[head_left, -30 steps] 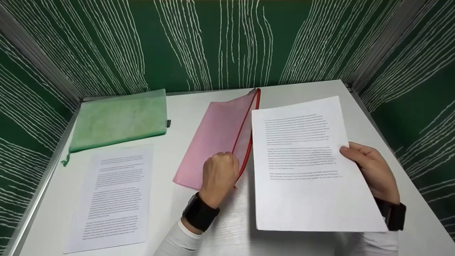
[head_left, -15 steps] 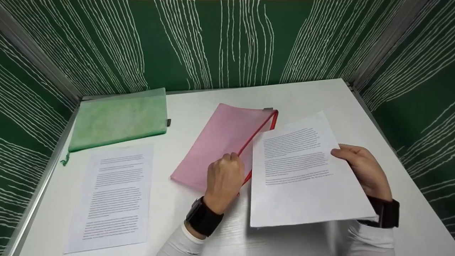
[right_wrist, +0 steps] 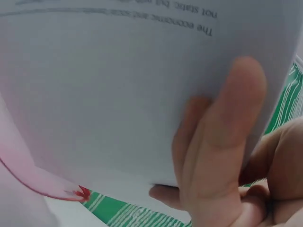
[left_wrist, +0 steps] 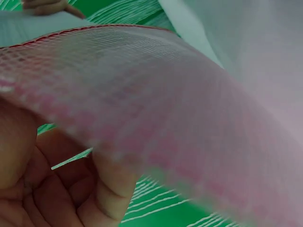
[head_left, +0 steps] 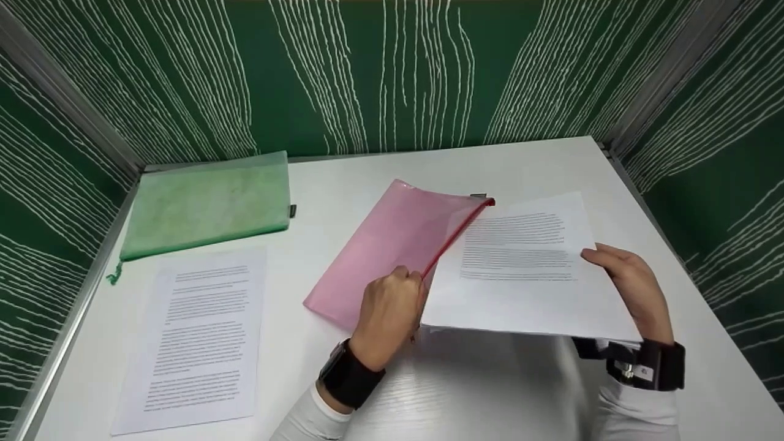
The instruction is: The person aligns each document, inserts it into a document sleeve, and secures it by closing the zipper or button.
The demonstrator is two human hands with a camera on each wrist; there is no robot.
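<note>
The bench [head_left: 490,392] is white. The pink bag [head_left: 386,239] is in the middle, and the green bag [head_left: 208,205] lies far left. The paper [head_left: 514,297] is just right of the pink bag, its left edge at that bag's right side. A page [head_left: 196,343] lies flat, near left. The left hand [head_left: 387,312] grips the pink bag. The right hand [head_left: 637,288] pinches the paper's right edge. A red zip [head_left: 454,239] lines the pink bag's right side.

holds white paper [right_wrist: 94,99] with the right hand [right_wrist: 215,165], laying the fingers against its printed face. near the top, bears printed text [right_wrist: 165,21], upside down. at the lower left, shows a pink pouch [right_wrist: 28,175] with a red edge. beyond, shows a green surface [right_wrist: 123,213] with white streaks.
</note>
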